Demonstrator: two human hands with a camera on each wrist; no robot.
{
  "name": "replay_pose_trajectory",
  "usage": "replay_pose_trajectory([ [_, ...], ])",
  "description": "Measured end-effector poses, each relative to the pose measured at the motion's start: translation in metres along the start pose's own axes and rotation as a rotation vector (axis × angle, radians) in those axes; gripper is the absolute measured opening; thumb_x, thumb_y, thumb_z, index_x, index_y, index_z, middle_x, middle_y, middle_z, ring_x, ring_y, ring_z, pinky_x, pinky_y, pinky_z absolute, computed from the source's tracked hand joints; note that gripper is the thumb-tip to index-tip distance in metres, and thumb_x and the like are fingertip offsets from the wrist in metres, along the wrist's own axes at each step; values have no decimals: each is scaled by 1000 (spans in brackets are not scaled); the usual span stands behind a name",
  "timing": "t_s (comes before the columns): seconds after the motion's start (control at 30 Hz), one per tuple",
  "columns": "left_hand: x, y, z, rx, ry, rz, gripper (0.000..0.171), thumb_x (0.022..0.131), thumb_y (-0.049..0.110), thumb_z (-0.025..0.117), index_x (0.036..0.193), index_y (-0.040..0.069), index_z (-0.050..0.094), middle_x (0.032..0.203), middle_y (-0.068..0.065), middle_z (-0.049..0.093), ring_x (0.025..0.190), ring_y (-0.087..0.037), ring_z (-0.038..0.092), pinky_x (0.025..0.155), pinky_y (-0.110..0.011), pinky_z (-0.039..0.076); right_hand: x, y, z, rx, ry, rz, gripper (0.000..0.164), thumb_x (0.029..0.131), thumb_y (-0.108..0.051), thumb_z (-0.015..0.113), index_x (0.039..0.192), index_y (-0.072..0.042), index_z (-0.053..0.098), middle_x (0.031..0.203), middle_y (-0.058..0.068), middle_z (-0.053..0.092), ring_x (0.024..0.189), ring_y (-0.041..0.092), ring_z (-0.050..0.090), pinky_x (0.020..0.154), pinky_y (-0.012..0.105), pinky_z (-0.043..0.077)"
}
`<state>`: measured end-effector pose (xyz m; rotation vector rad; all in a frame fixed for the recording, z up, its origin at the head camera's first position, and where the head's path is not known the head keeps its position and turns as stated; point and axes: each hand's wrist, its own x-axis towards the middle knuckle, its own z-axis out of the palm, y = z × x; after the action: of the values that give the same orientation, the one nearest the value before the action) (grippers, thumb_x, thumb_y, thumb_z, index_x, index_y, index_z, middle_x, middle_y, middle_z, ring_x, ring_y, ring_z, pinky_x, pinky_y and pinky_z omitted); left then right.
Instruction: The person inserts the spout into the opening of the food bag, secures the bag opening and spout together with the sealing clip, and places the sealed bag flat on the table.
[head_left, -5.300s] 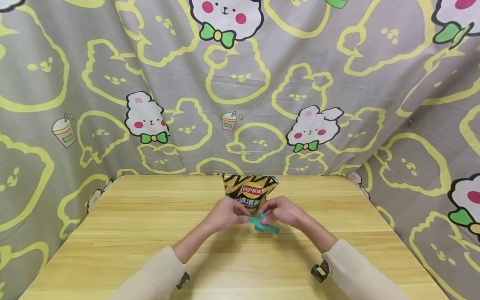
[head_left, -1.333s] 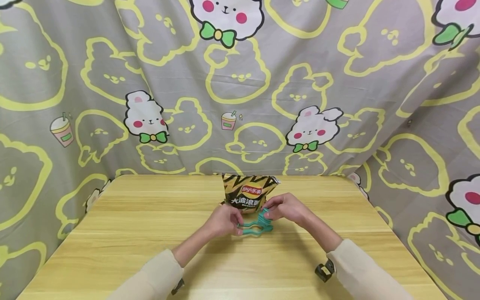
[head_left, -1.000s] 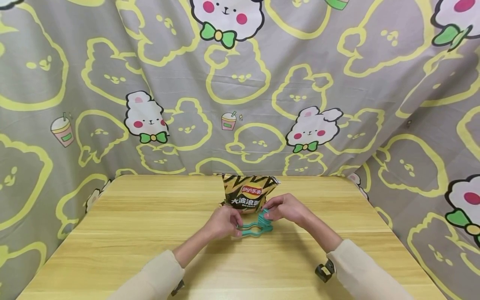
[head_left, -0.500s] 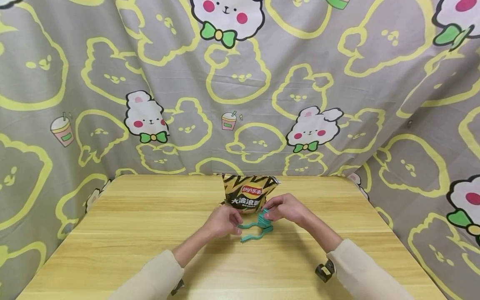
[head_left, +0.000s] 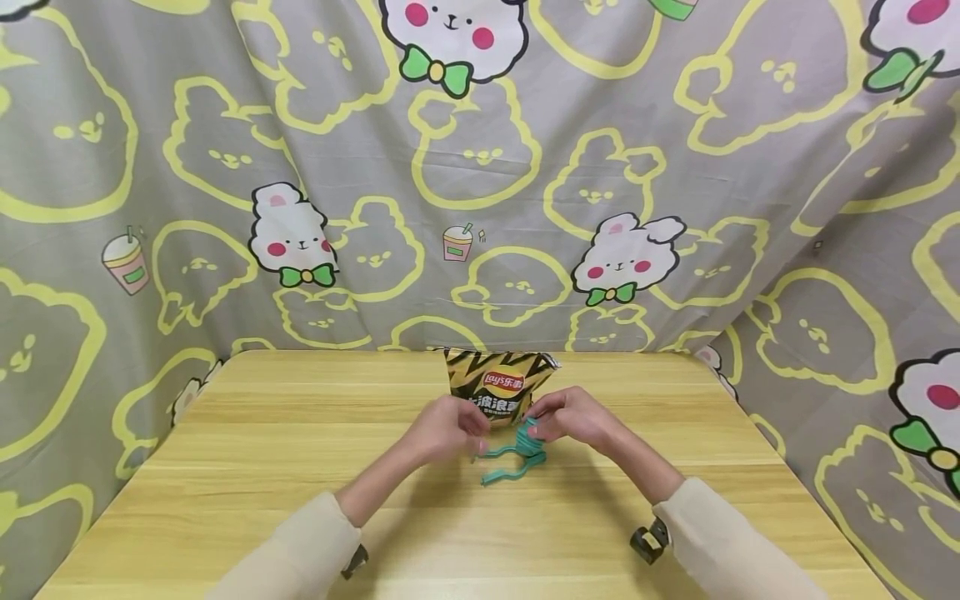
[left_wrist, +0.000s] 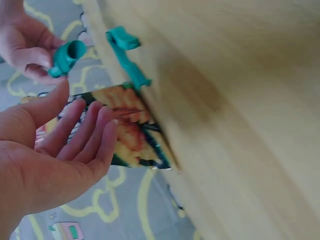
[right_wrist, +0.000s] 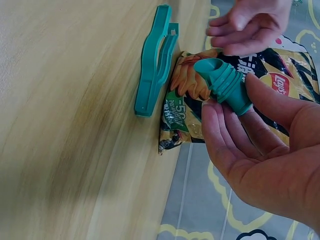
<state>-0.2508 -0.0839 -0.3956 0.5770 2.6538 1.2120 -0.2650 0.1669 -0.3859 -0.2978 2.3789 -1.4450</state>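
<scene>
My right hand (head_left: 576,417) holds a ribbed teal pour spout (right_wrist: 229,87) between thumb and fingers, its slanted mouth facing away from the palm in the right wrist view. Below it, a teal bag clip (right_wrist: 148,67) lies on the table with its two wavy arms spread apart, their free ends pointing left in the head view. My left hand (head_left: 442,429) hovers beside those ends, fingers loosely bent around nothing in the left wrist view. A black and gold Lay's chip bag (head_left: 498,383) stands right behind both hands, its lower left part hidden by my left hand.
The light wood table (head_left: 300,492) carries these things near its far middle. A grey curtain (head_left: 360,167) with yellow outlines and rabbit prints hangs close along the back and both sides. Black camera mounts (head_left: 648,542) sit on the wrists.
Earlier both hands held the clip and spout close together. Then my left fingers let go of the clip's arms, and the near arm swung toward me. Now my left hand has risen slightly away.
</scene>
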Motion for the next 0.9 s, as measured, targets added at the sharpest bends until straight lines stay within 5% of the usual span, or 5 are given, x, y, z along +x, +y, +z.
replay_pose_trajectory([
  [0.53,1,65,-36,16,59,114,14,92,19,76,104,11,78,92,2,77,83,-10,70,76,-32,58,2,-2,-4,4,-8,-6,32,88,-9,76,115,7,71,97,9,76,84,19,73,89,51,59],
  [0.9,14,100,-53,-23,178,175,14,93,17,75,106,11,78,95,1,78,86,-12,73,77,-31,59,3,-4,-5,4,-8,2,32,88,-11,76,114,7,72,95,8,76,82,19,73,88,49,59],
])
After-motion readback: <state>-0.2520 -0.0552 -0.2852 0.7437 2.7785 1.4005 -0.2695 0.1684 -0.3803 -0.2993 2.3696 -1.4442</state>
